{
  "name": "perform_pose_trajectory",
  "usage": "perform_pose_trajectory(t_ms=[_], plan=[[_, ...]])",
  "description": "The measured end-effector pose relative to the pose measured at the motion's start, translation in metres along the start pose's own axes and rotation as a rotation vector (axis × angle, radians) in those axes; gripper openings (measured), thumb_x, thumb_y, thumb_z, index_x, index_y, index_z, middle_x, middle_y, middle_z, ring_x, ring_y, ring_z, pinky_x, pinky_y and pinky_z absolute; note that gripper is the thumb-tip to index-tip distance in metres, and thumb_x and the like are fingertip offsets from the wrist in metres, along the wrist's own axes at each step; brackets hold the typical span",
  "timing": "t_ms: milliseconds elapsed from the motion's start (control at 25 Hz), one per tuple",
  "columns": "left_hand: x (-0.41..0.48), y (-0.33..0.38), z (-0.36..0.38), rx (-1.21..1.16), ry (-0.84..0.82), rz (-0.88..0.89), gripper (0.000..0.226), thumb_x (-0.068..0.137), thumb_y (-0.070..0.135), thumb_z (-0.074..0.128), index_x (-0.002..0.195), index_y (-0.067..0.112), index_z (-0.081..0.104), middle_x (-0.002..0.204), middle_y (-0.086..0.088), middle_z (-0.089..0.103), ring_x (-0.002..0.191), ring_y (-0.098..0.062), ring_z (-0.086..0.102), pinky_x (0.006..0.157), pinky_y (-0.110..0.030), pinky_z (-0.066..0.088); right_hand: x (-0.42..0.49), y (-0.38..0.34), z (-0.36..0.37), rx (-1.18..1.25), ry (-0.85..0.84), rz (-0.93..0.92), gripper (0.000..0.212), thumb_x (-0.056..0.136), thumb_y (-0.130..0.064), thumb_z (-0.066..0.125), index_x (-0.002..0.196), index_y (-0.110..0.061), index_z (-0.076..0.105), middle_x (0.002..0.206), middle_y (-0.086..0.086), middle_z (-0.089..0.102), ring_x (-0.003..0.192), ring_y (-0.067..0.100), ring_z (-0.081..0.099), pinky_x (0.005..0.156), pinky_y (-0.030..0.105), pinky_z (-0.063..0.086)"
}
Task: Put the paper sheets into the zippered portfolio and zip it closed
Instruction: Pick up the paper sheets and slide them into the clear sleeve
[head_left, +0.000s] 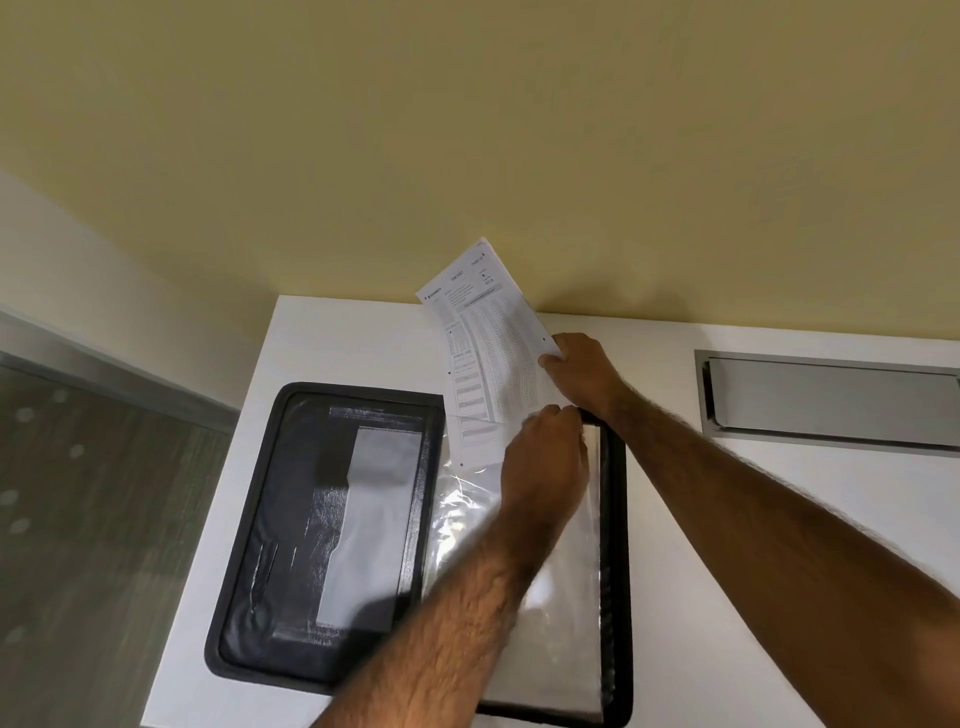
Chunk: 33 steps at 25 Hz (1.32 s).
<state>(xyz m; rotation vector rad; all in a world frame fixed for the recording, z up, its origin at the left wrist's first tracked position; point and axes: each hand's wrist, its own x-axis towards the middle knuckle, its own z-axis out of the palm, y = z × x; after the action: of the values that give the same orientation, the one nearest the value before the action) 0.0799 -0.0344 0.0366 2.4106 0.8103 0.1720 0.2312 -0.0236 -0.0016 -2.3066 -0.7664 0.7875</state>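
Observation:
A black zippered portfolio lies open flat on the white table. Its left half shows dark pockets; its right half carries clear plastic sleeves. Printed paper sheets stand tilted above the top of the right half, their lower edge going into the sleeve's top opening. My right hand grips the sheets' right edge. My left hand pinches the top edge of the clear sleeve by the sheets' lower end, and its forearm crosses the right half of the portfolio.
A metal cable-port flap is set into the table at the right. A yellow wall rises just behind the table's far edge. To the left the table ends, and grey floor lies below.

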Motion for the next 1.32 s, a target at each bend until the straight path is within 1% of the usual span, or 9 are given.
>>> perform_pose_trajectory(t_ms=[160, 360, 520, 640, 760, 840, 1000, 1120, 1320], plan=[[0.018, -0.002, -0.005, -0.057, -0.085, -0.033, 0.021, 0.103, 0.02, 0.051, 0.1, 0.012, 0.07, 0.092, -0.003, 0.074, 0.078, -0.015, 0.069, 0.077, -0.03, 0.058, 0.004, 0.006, -0.005, 0.065, -0.007, 0.044, 0.02, 0.095, -0.021, 0.059, 0.103, -0.004, 0.067, 0.097, 0.01, 0.069, 0.085, 0.025, 0.066, 0.074, 0.038, 0.056], [0.035, -0.004, -0.004, -0.222, -0.161, -0.155, 0.02, 0.099, 0.011, 0.054, 0.097, 0.008, 0.073, 0.097, -0.006, 0.074, 0.084, -0.016, 0.069, 0.078, -0.029, 0.058, 0.002, 0.001, -0.008, 0.121, -0.049, 0.064, 0.023, 0.094, -0.019, 0.061, 0.106, 0.0, 0.065, 0.104, 0.016, 0.069, 0.094, 0.03, 0.067, 0.082, 0.044, 0.057], [0.044, -0.007, 0.001, -0.22, -0.129, -0.157, 0.022, 0.1, 0.009, 0.053, 0.094, 0.005, 0.074, 0.101, -0.011, 0.07, 0.085, -0.017, 0.066, 0.073, -0.02, 0.051, -0.005, 0.005, -0.015, 0.216, -0.142, 0.103, 0.025, 0.088, -0.013, 0.063, 0.1, 0.009, 0.063, 0.096, 0.025, 0.068, 0.086, 0.034, 0.067, 0.071, 0.041, 0.055], [0.041, -0.01, 0.008, -0.247, -0.109, -0.172, 0.02, 0.099, 0.008, 0.053, 0.09, 0.009, 0.071, 0.099, -0.004, 0.063, 0.08, -0.01, 0.059, 0.066, -0.011, 0.043, -0.012, 0.015, -0.016, 0.269, -0.245, 0.178, 0.027, 0.085, -0.01, 0.065, 0.102, 0.011, 0.064, 0.098, 0.032, 0.069, 0.079, 0.036, 0.068, 0.071, 0.041, 0.057], [0.031, -0.012, 0.018, -0.304, -0.103, -0.162, 0.021, 0.101, 0.012, 0.052, 0.09, 0.014, 0.07, 0.096, 0.0, 0.059, 0.075, -0.01, 0.063, 0.067, -0.022, 0.055, -0.015, 0.029, -0.021, 0.244, -0.419, 0.313, 0.02, 0.084, -0.012, 0.067, 0.101, -0.001, 0.069, 0.099, 0.024, 0.073, 0.08, 0.03, 0.072, 0.074, 0.037, 0.061], [0.025, -0.011, 0.026, -0.281, -0.102, -0.141, 0.017, 0.102, 0.015, 0.054, 0.099, 0.014, 0.071, 0.103, -0.003, 0.065, 0.084, -0.015, 0.067, 0.075, -0.027, 0.06, -0.013, 0.034, -0.023, 0.279, -0.492, 0.382, 0.021, 0.085, -0.015, 0.071, 0.103, -0.005, 0.07, 0.099, 0.019, 0.076, 0.09, 0.032, 0.075, 0.079, 0.041, 0.063], [0.023, -0.014, 0.036, -0.252, -0.082, -0.106, 0.01, 0.1, 0.015, 0.06, 0.099, 0.012, 0.07, 0.107, -0.003, 0.068, 0.086, -0.011, 0.065, 0.079, -0.023, 0.058, 0.008, 0.025, -0.018, 0.475, -0.304, 0.418, 0.029, 0.096, -0.024, 0.063, 0.118, -0.006, 0.065, 0.109, 0.015, 0.074, 0.097, 0.032, 0.071, 0.076, 0.041, 0.06], [0.024, -0.015, 0.038, -0.224, -0.077, -0.086, 0.008, 0.099, 0.014, 0.061, 0.095, 0.013, 0.068, 0.105, -0.003, 0.067, 0.083, -0.01, 0.065, 0.077, -0.023, 0.058, 0.024, 0.015, -0.018, 0.43, -0.169, 0.377, 0.025, 0.097, -0.008, 0.054, 0.119, 0.0, 0.064, 0.112, 0.019, 0.071, 0.097, 0.035, 0.07, 0.072, 0.042, 0.059], [0.033, -0.017, 0.041, -0.162, -0.063, -0.097, 0.013, 0.101, 0.019, 0.06, 0.095, 0.014, 0.07, 0.101, 0.0, 0.065, 0.074, -0.007, 0.061, 0.068, -0.019, 0.055, 0.013, 0.026, -0.032, 0.213, -0.3, 0.31, 0.025, 0.091, 0.0, 0.057, 0.114, -0.001, 0.066, 0.104, 0.02, 0.073, 0.088, 0.033, 0.073, 0.072, 0.04, 0.061]])
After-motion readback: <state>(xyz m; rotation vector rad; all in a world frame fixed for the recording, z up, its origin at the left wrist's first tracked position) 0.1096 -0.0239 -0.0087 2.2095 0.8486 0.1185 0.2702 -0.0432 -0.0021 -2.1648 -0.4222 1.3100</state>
